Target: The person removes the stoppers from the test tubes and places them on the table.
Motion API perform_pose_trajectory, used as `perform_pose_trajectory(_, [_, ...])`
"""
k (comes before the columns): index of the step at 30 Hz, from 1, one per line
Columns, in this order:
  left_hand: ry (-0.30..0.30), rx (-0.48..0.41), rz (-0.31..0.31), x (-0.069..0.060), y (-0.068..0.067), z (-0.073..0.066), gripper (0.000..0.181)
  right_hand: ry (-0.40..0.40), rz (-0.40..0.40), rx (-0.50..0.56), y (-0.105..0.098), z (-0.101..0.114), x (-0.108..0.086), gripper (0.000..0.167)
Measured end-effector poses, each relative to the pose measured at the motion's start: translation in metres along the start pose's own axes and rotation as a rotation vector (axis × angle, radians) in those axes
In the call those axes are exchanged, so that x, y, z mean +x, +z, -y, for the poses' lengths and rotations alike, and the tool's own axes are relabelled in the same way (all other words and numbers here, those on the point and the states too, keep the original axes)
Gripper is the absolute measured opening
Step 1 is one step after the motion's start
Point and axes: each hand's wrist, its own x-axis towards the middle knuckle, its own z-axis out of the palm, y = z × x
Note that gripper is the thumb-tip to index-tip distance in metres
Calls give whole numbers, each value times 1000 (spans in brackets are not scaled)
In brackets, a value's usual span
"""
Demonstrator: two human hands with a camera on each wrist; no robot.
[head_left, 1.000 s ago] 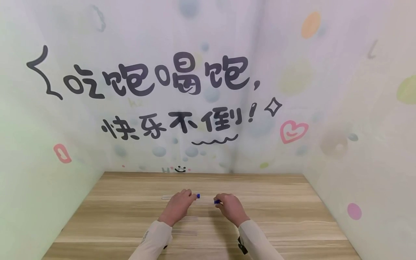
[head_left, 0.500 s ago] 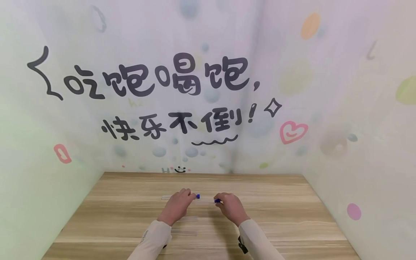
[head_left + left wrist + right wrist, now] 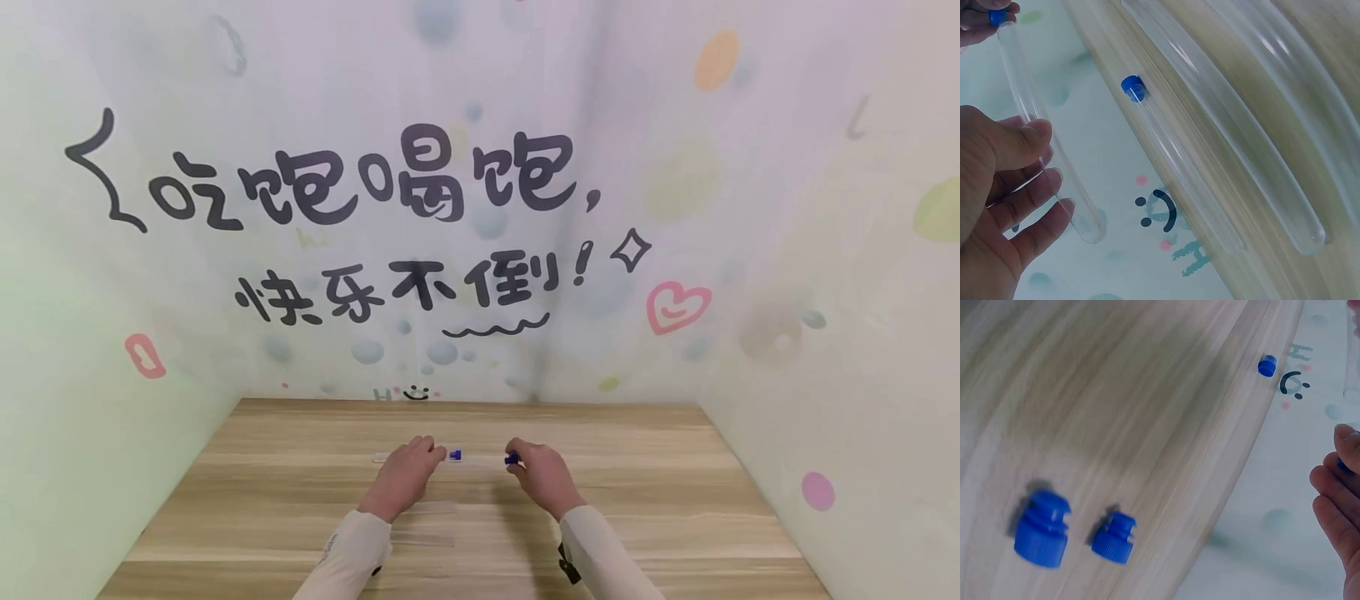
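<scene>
- Left wrist view: the left hand (image 3: pixel 405 473) has its thumb and fingers curled round a smooth, clear, round-ended tube (image 3: pixel 1079 187), raised off the table; whether glass or plastic, I cannot tell.
- The right hand (image 3: pixel 546 479) pinches a small, round blue cap (image 3: pixel 998 17) between thumb and fingers, near the tube's mouth; whether the two touch, I cannot tell.
- Beside the left hand, lying on the table, is a clear capped tube (image 3: pixel 1179 165) with a blue stopper (image 3: pixel 1133 87) in its end.
- Two plain clear tubes (image 3: pixel 1232 125) lie roughly parallel to it, nearer the person, making four tubes in all.
- Right wrist view: two loose blue caps (image 3: pixel 1042 531), ridged cylinders with narrower, notched plugs, lie near each other on the table; blue pieces total four.
- Under everything runs a pale wood-grain tabletop (image 3: pixel 637 483), streaked lengthwise.
- Around it stand whitish walls (image 3: pixel 810 375) with dark rounded lettering (image 3: pixel 426 283), coloured spots and one pink heart outline (image 3: pixel 677 307).
</scene>
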Motion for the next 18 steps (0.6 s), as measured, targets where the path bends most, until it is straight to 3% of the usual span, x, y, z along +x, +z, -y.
perform_pose_trajectory(11, [-32, -18, 5, -3, -1, 5, 23, 10, -85, -79, -6, -17, -6, 16])
perform_pose_trajectory(18, [-43, -24, -18, -7, 4, 10, 21, 99, -36, -79, -6, -33, -10, 16])
